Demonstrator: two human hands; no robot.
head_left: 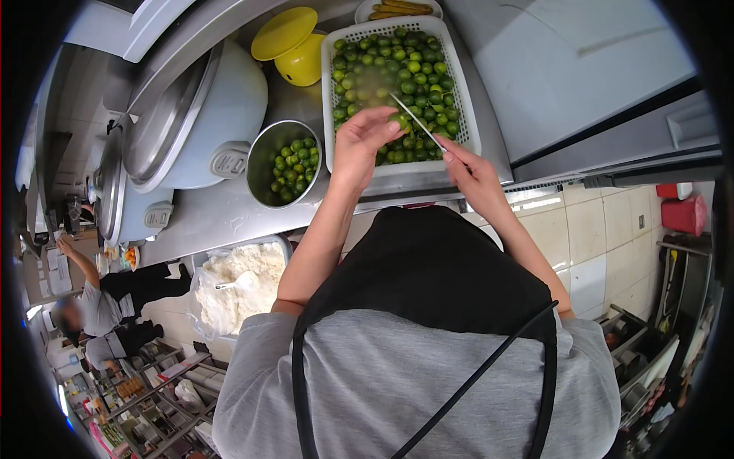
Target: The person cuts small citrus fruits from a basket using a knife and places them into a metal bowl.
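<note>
A white perforated basket (468, 115) full of small green limes (417, 76) stands on the metal counter. Over its near half, my left hand (365, 141) pinches one green lime (398, 121) between thumb and fingers. My right hand (472, 174) is closed on the handle end of a thin knife (420, 122), whose blade slants up and left, its tip just above the held lime. Left of the basket is a round metal container (258, 177) with more green limes (294, 168) inside.
A yellow container (300, 63) stands behind the metal one. Large cookers (238, 99) line the left counter. A tub of white grainy food (245, 279) with a scoop sits lower left. A plate (367, 9) is behind the basket. People (99, 306) stand far left.
</note>
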